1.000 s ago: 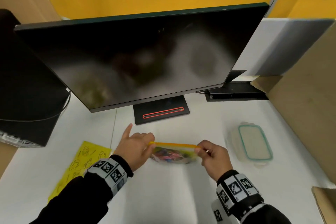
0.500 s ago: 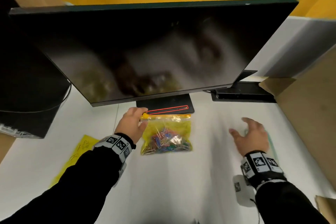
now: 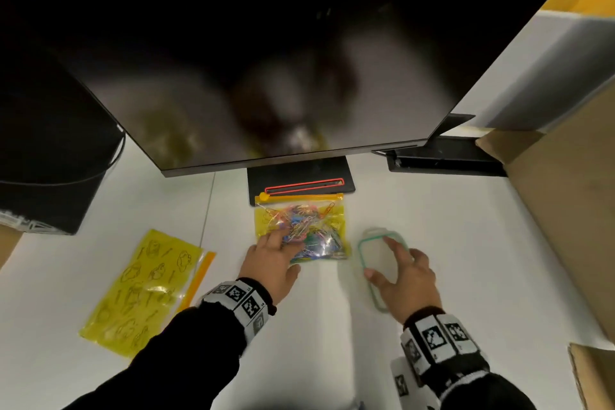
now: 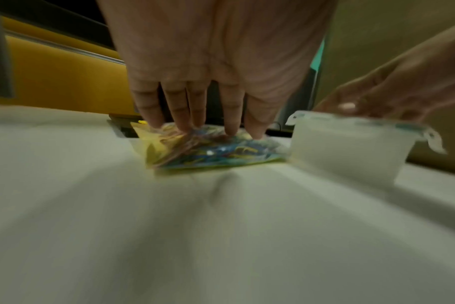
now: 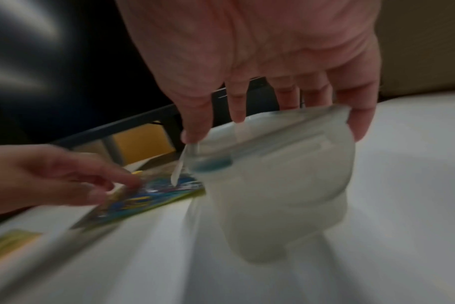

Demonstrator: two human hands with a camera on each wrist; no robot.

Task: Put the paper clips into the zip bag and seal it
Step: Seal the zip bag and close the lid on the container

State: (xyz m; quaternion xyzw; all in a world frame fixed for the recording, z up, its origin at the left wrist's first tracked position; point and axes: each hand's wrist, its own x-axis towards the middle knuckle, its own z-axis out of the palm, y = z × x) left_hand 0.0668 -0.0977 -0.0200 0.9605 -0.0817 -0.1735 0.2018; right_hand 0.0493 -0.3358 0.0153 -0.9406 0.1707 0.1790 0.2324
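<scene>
A person's left hand (image 3: 271, 263) lies with fingers (image 4: 181, 111) extended and spread, their tips pressing down on the near left part of a yellow zip bag (image 3: 327, 210) that rests flat on the white counter (image 3: 466, 236). The right hand (image 3: 404, 280) grips a translucent plastic container (image 3: 374, 255) with a teal-edged lid from above, thumb at one side of the lid and fingers (image 5: 360, 115) curled over the opposite edge; the right wrist view shows the container (image 5: 278, 185) tilted, though blur leaves it unclear whether its base touches the counter. The container stands just beside the right edge of the bag.

The bag is filled with multicoloured paper clips (image 3: 301, 226), which spread through most of it. Its orange zip strip (image 3: 299, 197) runs along the far edge, with the slider at the left end, and lies against the foot of the black monitor stand (image 3: 299, 173); whether the seal is fully closed cannot be judged at this sharpness.

To the left of the left forearm, a second yellow zip bag (image 3: 143, 293), printed with line drawings, lies flat on the counter. A large dark monitor (image 3: 266, 60) fills the upper part of the head view, and cardboard (image 3: 572, 210) stands along the right side of the counter.
</scene>
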